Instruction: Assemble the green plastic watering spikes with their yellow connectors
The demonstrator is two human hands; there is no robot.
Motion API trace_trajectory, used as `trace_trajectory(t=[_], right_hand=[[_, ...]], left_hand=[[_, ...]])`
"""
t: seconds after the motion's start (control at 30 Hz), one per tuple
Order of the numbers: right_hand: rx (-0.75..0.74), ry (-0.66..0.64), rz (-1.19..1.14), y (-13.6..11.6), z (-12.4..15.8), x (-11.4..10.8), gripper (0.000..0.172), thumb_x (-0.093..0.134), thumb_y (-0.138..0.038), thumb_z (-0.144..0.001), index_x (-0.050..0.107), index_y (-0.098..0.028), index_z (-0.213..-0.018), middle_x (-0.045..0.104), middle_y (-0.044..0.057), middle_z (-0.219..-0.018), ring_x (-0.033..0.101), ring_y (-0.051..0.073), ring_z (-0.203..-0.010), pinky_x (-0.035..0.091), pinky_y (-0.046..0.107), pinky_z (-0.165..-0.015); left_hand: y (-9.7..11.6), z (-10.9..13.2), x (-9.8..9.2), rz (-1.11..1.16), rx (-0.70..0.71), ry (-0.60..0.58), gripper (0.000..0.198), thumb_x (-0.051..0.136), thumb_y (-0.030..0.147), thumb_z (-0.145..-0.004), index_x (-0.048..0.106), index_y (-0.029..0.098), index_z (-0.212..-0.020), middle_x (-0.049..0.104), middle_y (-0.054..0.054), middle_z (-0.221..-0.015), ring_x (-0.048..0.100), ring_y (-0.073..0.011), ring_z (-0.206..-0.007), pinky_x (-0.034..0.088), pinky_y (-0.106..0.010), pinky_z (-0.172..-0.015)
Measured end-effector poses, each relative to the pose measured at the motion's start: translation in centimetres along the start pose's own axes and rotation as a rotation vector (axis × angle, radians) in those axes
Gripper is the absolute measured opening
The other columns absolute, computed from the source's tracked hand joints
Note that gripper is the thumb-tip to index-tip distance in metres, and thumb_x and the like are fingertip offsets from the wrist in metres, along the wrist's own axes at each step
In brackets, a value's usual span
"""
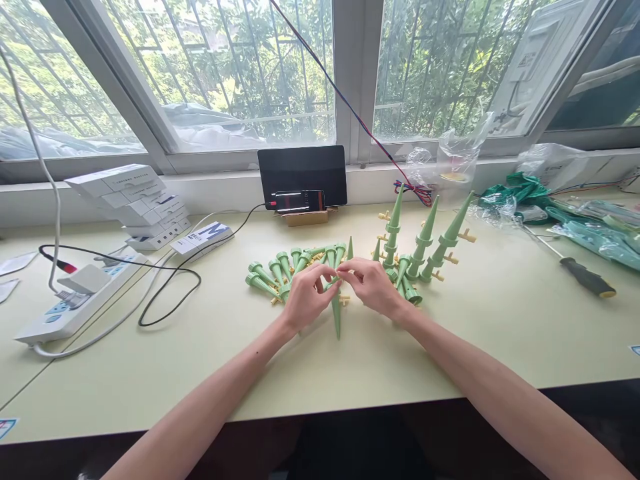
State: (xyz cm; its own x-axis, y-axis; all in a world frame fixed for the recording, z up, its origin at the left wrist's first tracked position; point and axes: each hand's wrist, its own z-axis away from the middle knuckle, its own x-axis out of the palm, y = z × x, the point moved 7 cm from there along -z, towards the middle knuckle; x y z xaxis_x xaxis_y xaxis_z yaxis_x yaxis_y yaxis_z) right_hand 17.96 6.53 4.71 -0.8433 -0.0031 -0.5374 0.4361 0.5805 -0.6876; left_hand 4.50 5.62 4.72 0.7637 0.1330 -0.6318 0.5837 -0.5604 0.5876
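Note:
Above the table's middle, a green plastic watering spike (337,319) points downward, a small yellow valve (345,301) sticking out of its side. My left hand (311,293) is closed around its upper part with thumb and fingers. The fingertips of my right hand (374,287) are pinched together at the same upper end, meeting the left fingers; what lies between them is too small and covered to make out. Behind my left hand lies a heap of similar green spikes (280,268). Beyond my right hand, several spikes stand stacked into tall columns (425,237) with yellow valves.
At the back a black tablet (302,167) leans by the window, a phone (300,201) before it. Left are a power strip (75,303), cables and stacked white boxes (135,203). Right lie a screwdriver (585,275), green bags (595,233) and clear plastic wrapping (457,160).

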Motion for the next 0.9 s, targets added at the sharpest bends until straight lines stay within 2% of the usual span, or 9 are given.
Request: trace_trajectory(t=[0.27,0.5,0.63,0.9], right_hand=[[0.04,0.058,-0.1,-0.15,0.12,-0.44,0.016,0.056,-0.026,-0.091,0.069,-0.018,-0.087,0.067,0.0,-0.077,0.043,0.009,-0.054,0.039,0.023,-0.057],[0.099,0.076,-0.183,0.31,0.12,-0.59,0.019,0.055,-0.03,-0.091,0.069,-0.017,-0.086,0.066,0.001,-0.076,0.044,0.009,-0.053,0.038,0.023,-0.054],[0.117,0.097,-0.229,0.48,0.11,-0.67,0.02,0.057,-0.032,-0.09,0.068,-0.017,-0.084,0.064,0.0,-0.071,0.042,0.009,-0.051,0.038,0.023,-0.052],[0.088,0.051,-0.231,0.4,0.12,-0.13,0.021,0.057,-0.036,-0.091,0.068,-0.018,-0.089,0.066,0.002,-0.079,0.042,0.009,-0.051,0.037,0.024,-0.051]], left_hand=[[-0.25,-0.08,-0.07,0.017,-0.026,0.02,0.014,0.06,0.029,-0.089,0.067,0.02,-0.08,0.061,0.001,-0.071,0.044,-0.0097,-0.052,0.036,-0.024,-0.055],[0.06,-0.14,-0.12,0.024,0.028,0.029,0.019,0.056,0.03,-0.092,0.069,0.019,-0.084,0.056,0.001,-0.066,0.042,-0.0111,-0.056,0.035,-0.024,-0.056],[0.06,-0.11,-0.12,0.042,0.034,0.034,0.021,0.051,0.027,-0.094,0.068,0.018,-0.086,0.058,0.0,-0.069,0.044,-0.0114,-0.058,0.036,-0.024,-0.057],[-0.17,-0.18,-0.39,0.058,-0.017,0.057,0.027,0.047,0.028,-0.096,0.059,0.017,-0.074,0.059,0.0,-0.069,0.046,-0.0108,-0.058,0.037,-0.024,-0.057]])
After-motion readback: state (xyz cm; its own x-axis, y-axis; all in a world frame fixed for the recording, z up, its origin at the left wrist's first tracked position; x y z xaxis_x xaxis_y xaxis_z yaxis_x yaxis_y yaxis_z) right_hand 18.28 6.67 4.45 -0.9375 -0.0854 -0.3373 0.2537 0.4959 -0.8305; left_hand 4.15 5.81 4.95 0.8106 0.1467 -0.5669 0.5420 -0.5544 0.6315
